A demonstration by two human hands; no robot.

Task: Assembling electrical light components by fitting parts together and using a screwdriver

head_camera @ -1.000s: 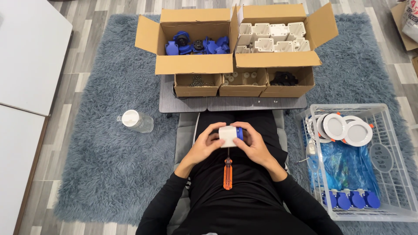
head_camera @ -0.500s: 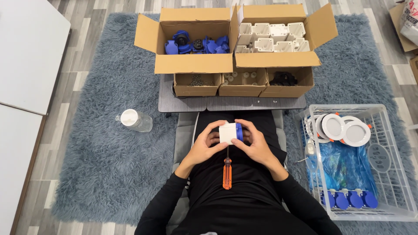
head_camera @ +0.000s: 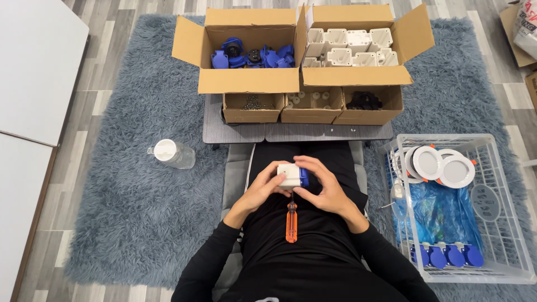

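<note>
Head view, looking down at a seated person on a grey rug (head_camera: 123,223). Left hand (head_camera: 258,193) and right hand (head_camera: 324,190) brought together over the lap, both closed on a small white box (head_camera: 288,174) with a blue cap (head_camera: 304,177) at its right end; fingers of the right hand curled over the top and the cap side, left thumb against the near face. Orange screwdriver (head_camera: 291,222) lying loose on the lap just below the box, tip pointing up toward it, touched by neither hand.

Beyond the knees, on a low dark board (head_camera: 246,133): open carton of blue parts (head_camera: 251,56), open carton of white housings (head_camera: 349,47), and three small trays (head_camera: 312,103) in front, holding screws, pale bits and black bits. Clear bottle (head_camera: 172,154) lying on the rug to the left. White wire basket (head_camera: 492,235) to the right, holding round white lamps (head_camera: 442,165), blue plastic bags and a row of blue caps.

Risks, as a judgement: cap seated crooked if pressed unevenly by one hand; screwdriver liable to roll off the lap with any shift of the legs, being unheld; small pieces easily lost in the deep pile of the rug if dropped.
</note>
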